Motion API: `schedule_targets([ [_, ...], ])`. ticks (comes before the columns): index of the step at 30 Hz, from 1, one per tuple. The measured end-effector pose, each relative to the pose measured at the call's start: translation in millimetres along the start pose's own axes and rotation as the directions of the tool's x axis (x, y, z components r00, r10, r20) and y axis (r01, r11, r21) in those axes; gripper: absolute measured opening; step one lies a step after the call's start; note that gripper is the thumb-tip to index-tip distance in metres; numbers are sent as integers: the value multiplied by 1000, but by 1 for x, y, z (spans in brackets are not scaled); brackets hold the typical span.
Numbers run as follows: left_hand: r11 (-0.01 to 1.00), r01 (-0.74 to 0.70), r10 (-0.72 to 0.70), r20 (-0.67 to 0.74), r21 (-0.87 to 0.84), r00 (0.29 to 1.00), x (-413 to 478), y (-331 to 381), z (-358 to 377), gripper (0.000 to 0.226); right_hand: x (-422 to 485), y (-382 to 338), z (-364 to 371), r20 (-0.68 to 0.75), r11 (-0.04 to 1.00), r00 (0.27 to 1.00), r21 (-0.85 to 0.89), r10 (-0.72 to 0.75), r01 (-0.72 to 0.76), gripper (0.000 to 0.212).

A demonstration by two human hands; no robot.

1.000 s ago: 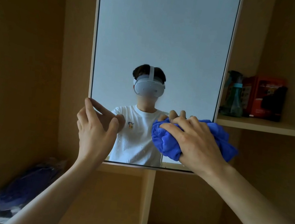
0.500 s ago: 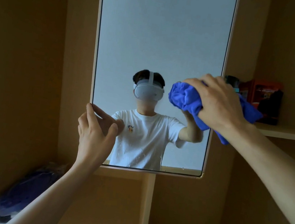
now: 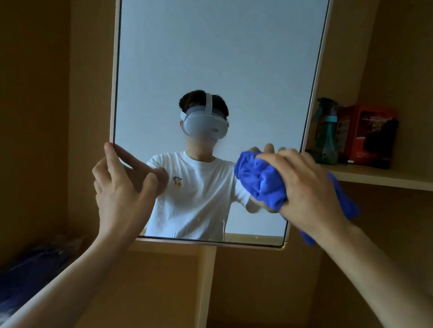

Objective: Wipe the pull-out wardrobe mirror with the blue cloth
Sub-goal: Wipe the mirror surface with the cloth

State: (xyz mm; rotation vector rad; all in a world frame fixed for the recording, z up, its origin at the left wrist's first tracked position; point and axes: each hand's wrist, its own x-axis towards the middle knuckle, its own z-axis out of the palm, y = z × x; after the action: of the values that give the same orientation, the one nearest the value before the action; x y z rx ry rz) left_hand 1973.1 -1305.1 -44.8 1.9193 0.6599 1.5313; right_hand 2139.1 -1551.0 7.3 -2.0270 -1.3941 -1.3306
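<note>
The tall pull-out mirror (image 3: 219,39) hangs in front of me, framed in pale wood, reflecting a person in a white T-shirt and headset. My right hand (image 3: 309,190) grips the bunched blue cloth (image 3: 260,181) and presses it against the glass near the lower right edge. My left hand (image 3: 122,192) holds the mirror's left edge, fingers behind the frame and thumb on the glass. Small water drops show on the lower glass.
On a shelf (image 3: 402,181) to the right stand a teal spray bottle (image 3: 325,132) and a red box (image 3: 367,135). A wrapped dark blue bundle (image 3: 12,285) lies at the lower left. A wooden divider (image 3: 201,300) runs down below the mirror.
My right hand with the cloth rose up the right side of the glass, then came back down to the lower right. The left hand kept its hold on the left edge.
</note>
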Motion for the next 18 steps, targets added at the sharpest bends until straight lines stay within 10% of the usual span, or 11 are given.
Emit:
schedule_targets([
  [18, 995, 0, 9, 98, -97, 995, 1, -6, -17, 83, -1, 8, 14, -201, 839, 869, 426, 453, -339, 9],
])
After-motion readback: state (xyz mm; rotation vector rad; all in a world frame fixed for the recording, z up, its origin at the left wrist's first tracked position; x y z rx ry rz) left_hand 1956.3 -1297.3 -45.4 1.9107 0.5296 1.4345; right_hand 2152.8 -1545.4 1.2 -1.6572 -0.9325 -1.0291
